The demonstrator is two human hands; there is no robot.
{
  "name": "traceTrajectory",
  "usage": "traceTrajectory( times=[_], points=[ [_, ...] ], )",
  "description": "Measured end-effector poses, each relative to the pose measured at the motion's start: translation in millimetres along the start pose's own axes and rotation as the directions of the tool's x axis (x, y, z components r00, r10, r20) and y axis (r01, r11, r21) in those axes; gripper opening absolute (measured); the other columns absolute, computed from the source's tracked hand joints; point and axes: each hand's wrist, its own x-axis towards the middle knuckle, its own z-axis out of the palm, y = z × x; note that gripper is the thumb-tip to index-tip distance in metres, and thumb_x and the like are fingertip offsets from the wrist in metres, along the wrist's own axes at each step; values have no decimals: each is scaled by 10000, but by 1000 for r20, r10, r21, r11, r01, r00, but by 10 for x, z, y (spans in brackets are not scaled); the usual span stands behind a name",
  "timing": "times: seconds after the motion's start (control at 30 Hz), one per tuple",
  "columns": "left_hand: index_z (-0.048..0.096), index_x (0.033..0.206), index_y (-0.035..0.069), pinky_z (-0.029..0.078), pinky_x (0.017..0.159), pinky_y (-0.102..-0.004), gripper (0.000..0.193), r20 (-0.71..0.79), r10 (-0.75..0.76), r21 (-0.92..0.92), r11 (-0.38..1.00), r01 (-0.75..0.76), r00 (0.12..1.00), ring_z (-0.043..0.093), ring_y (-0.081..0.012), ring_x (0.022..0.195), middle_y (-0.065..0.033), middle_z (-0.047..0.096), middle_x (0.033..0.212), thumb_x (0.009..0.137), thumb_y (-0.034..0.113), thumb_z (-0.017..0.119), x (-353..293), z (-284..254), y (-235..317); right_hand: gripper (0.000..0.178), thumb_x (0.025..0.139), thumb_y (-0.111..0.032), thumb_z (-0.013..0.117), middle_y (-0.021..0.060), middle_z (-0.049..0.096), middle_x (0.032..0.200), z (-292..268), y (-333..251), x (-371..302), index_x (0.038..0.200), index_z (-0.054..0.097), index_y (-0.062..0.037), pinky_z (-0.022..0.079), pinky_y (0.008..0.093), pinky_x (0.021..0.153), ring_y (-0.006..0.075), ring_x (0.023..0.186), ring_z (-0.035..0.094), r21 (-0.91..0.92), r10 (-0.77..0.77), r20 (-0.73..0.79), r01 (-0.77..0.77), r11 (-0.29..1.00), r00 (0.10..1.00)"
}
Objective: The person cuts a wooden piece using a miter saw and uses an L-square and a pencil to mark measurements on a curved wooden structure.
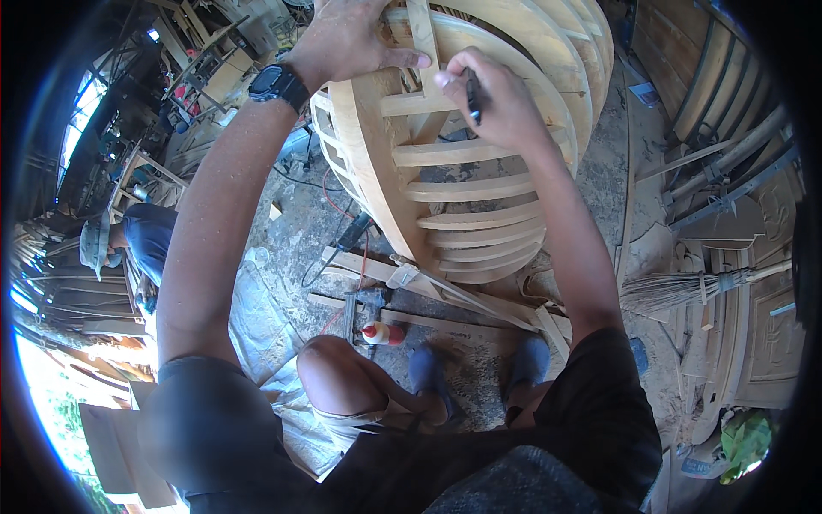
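A curved wooden frame [370, 146] with several slats stands in front of me, its rounded end toward my feet. My left hand [347, 38], with a black watch on the wrist, is at the frame's upper left. Its thumb lies on a narrow upright wooden strip [423, 34]; the other fingers are mostly hidden. Just right of that strip, my right hand [497, 98] holds a black pen [473, 96] between thumb and fingers. The pen's capped-looking end points down toward me, and its other end is hidden in the hand.
Below the frame lie loose wood strips [462, 295], a nail gun-like tool [372, 295] and a red-and-white bottle [383, 333]. A red cord crosses the floor. A broom [676, 291] and carved panels [771, 343] are at right. Another person in a hat [96, 242] crouches at left.
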Motion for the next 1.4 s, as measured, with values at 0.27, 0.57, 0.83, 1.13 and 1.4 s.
traceTrajectory(
  times=[0.27,0.57,0.83,1.13,1.4],
  points=[
    [495,1459,79,317,1137,-535,1011,15,-23,26,999,23,1000,434,-391,1380,-137,497,1502,664,584,862,2,-15,39,335,1058,-369,568,84,722,856,-115,76,106,1014,640,-44,527,310,809,145,865,688,265,58,5,-58,963,998],
    [508,1438,75,320,1133,-526,995,-43,40,34,999,-38,998,456,-396,1359,-146,519,1476,660,582,865,-30,39,-35,197,918,-222,711,48,605,673,81,129,31,957,582,-80,466,401,653,249,641,603,21,-104,-36,105,994,994],
    [503,1442,69,320,1135,-527,1008,-56,25,16,1000,-24,998,447,-393,1366,-155,517,1477,648,569,873,-8,62,-23,210,936,-268,698,48,594,671,84,95,-1,972,574,-103,467,422,666,271,657,624,-94,-35,27,37,995,999],
    [500,1449,35,295,1172,-528,924,-45,20,-23,1000,-21,999,415,-401,1400,-196,508,1480,742,539,815,-31,22,10,220,943,-279,699,54,580,661,79,85,-9,974,566,-107,459,400,651,242,631,609,-98,-71,-4,70,993,997],
    [505,1433,-41,294,1193,-488,652,-16,71,-258,963,-72,997,424,-417,1408,-263,525,1453,935,379,529,27,142,-375,239,940,-288,724,29,577,624,132,4,6,963,567,-109,446,368,583,214,566,576,-97,-29,16,30,995,999]
  ],
)
